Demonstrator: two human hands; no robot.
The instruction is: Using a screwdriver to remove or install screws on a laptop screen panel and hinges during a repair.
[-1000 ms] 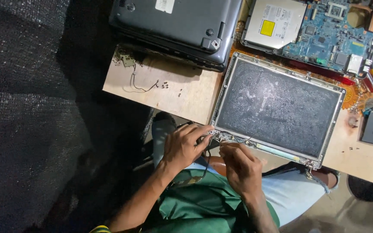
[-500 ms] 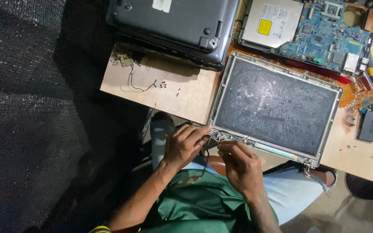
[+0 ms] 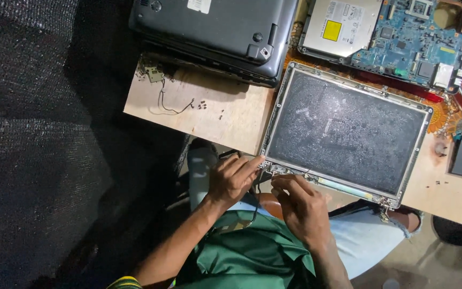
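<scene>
The dusty laptop screen panel (image 3: pixel 346 128) lies flat in its silver metal frame, jutting past the near edge of the wooden board (image 3: pixel 225 112), its lower left corner out over the person's lap. At that corner, the left hand (image 3: pixel 232 179) has its fingers laid together and pointing at the frame, fingertips touching the bracket. Just right of it, along the panel's near edge, the right hand (image 3: pixel 300 206) curls over with thumb and forefinger pinched at the thin strip under the frame; what sits between them is too small to tell. A thin black cable (image 3: pixel 256 199) hangs from the corner between the two hands.

Above the panel's upper left corner rests a dark grey laptop base (image 3: pixel 215 29). Above its upper right corner sit a silver optical drive (image 3: pixel 340 27) and a blue circuit board (image 3: pixel 415 40). Left of the panel, tiny screws (image 3: pixel 201 105) and a loose wire (image 3: pixel 169 101) lie on the board.
</scene>
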